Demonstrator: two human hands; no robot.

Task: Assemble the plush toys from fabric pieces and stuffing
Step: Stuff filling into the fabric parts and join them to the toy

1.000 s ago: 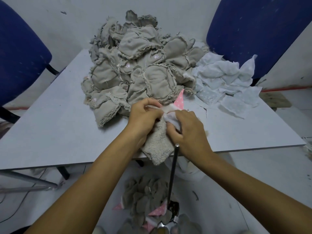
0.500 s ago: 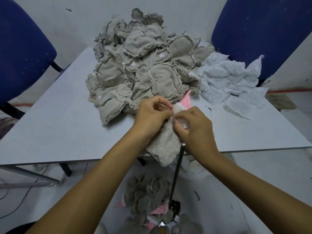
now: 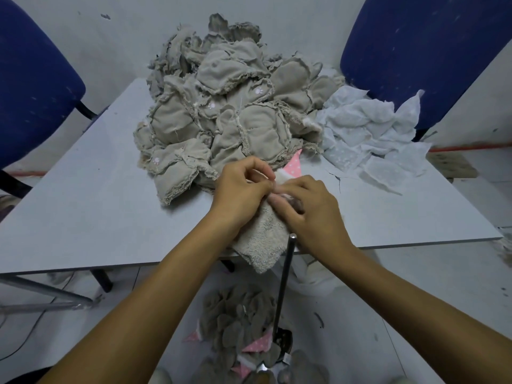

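Showing both hands at the near edge of the grey worktop (image 3: pixel 83 206), working one plush piece (image 3: pixel 263 245) of beige terry fabric. The left hand (image 3: pixel 241 189) has its grip closed on the piece's upper end, fingers curled and pinching. The right hand (image 3: pixel 313 209) pinches the same end, thumb and fingers bent over the opening. The piece's lower end hangs past the worktop's edge, a pink dotted ear (image 3: pixel 294 167) showing just beyond the hands. Behind the hands lies a heap of beige fabric shells (image 3: pixel 221 112); right of the heap, white fabric pieces (image 3: pixel 371 137). Below the worktop's edge stands a thin metal rod (image 3: pixel 282 286), with more beige pieces (image 3: pixel 238 320) on the floor.
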